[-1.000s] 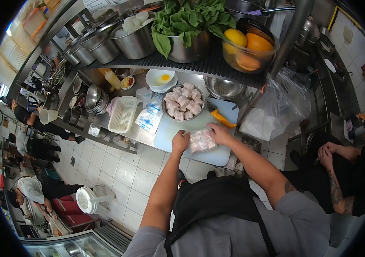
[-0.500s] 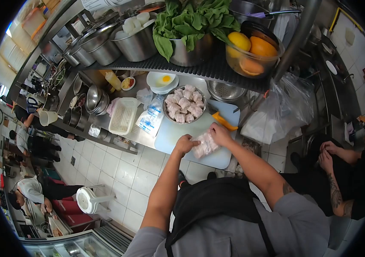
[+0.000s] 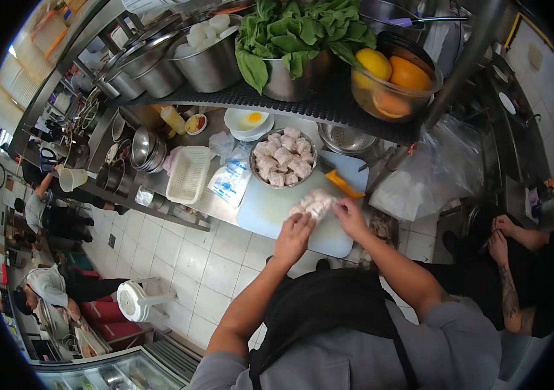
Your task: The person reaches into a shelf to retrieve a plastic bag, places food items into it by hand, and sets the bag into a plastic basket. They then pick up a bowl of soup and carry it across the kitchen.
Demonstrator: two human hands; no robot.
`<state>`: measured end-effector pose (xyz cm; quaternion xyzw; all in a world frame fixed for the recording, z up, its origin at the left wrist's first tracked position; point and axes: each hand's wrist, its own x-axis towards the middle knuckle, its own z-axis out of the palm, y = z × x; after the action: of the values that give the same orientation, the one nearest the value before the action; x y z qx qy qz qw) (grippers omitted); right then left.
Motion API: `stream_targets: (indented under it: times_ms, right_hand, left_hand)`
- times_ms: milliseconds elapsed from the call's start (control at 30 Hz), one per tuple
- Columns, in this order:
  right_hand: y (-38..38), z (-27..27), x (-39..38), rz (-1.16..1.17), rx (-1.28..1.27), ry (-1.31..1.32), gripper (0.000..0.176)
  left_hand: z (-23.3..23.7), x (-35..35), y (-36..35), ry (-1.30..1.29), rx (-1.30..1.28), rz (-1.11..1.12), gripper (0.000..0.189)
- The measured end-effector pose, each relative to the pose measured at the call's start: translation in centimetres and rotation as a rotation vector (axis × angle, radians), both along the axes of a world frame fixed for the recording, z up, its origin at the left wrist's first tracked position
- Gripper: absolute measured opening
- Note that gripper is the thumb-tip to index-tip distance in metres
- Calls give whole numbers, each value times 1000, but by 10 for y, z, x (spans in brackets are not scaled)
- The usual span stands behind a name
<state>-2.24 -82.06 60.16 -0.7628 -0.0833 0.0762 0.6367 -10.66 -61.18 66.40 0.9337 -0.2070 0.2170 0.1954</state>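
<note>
Over the blue-white cutting board (image 3: 267, 211) I hold a clear plastic packet of pale pink meat pieces (image 3: 316, 203), slightly smeared by motion. My left hand (image 3: 295, 235) has its fingers bent against the packet's near left side. At the right end, my right hand (image 3: 352, 221) pinches the packet's edge. Just beyond my hands stands a round metal bowl filled with similar pale pink chunks (image 3: 283, 158). A knife with a yellow-orange handle (image 3: 344, 184) lies on the board right of the bowl, its blade partly hidden.
A white plastic basket (image 3: 188, 174) and a blue-printed plastic bag (image 3: 230, 182) lie left of the board. Behind are a metal colander (image 3: 346, 138) and a bowl with an egg yolk (image 3: 249, 121). A loaded shelf (image 3: 316, 107) overhangs the counter. A co-worker's hands (image 3: 499, 235) are at right.
The packet has been lifted and tilted, moving away from me. My left hand has shifted right and under its near side; my right hand has come lower and to the right.
</note>
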Motion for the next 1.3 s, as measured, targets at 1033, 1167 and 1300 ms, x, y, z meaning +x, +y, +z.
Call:
stream_targets:
  times_ms: [1033, 1167, 1300]
  right_hand:
    - [10, -18, -35, -315, 711, 537, 32]
    - [17, 1, -28, -246, 837, 500, 26]
    - [29, 45, -17, -189, 874, 498, 22]
  left_hand:
    - [-8, 47, 2, 1452, -1051, 257, 44]
    - [-7, 30, -15, 1408, -1613, 47, 43]
    - [-1, 19, -12, 1352, -1753, -51, 50]
